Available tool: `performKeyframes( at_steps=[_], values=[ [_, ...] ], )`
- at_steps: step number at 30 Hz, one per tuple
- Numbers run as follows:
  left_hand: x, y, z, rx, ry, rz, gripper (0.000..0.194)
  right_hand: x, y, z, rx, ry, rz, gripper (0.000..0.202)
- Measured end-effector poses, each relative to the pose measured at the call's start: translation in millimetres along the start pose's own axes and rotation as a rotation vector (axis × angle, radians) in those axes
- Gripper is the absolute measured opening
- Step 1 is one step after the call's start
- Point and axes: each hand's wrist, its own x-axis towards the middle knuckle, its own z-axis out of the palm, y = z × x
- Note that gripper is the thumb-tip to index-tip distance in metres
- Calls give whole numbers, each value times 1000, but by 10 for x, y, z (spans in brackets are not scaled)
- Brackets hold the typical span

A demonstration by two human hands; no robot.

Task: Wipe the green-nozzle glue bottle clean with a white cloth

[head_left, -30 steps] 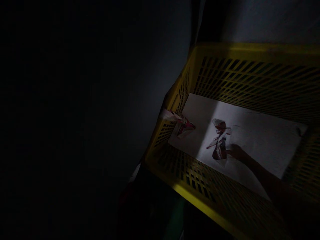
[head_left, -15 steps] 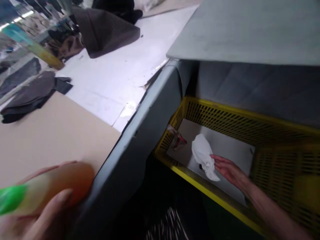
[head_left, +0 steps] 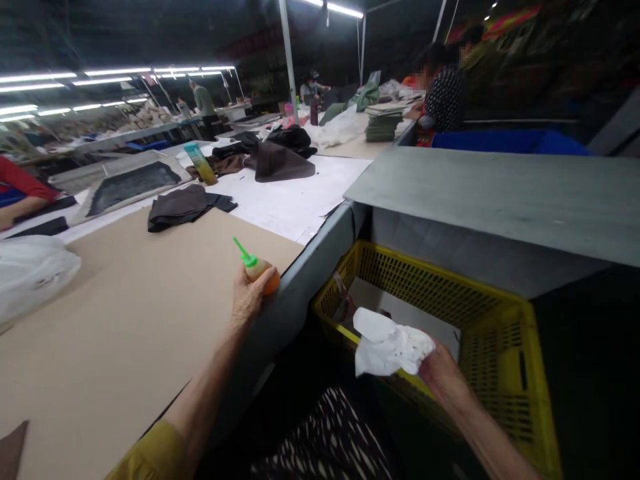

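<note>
At centre frame the left hand [head_left: 249,297] is closed around an orange squeeze bottle [head_left: 260,269] on the table edge, while the right hand [head_left: 440,370] clutches a white cloth [head_left: 387,347] above the yellow basket [head_left: 500,373] at lower right, likely mid-retrieval, calling next for bringing cloth to bottle.

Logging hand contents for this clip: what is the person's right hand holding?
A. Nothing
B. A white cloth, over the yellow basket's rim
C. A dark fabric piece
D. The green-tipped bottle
B: the right hand grips a crumpled white cloth above the near rim of the yellow basket; the left hand holds the green-tipped bottle.
</note>
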Motion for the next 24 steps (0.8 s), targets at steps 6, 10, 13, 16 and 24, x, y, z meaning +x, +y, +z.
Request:
performKeyframes(
  at_steps=[6, 10, 13, 16, 24],
  values=[
    [-646, 518, -478, -29, -186, -68, 45, -429, -418, 111, -361, 110, -216, 39],
    [-1357, 609, -860, -17, -437, -180, 38, -624, -770, 353, -379, -41, -196, 44],
    [-1833, 556, -1047, -98, -558, -272, 37, -746, -963, 605, -267, -214, -58, 43],
    [-2169, 500, -1170, -61, -580, -339, 41, -852, -1063, 860, -227, -268, -45, 47],
    [-2531, 531, -1274, -23, -480, -349, 38, -1164, -1184, 1292, -421, -185, -432, 38]
  ],
)
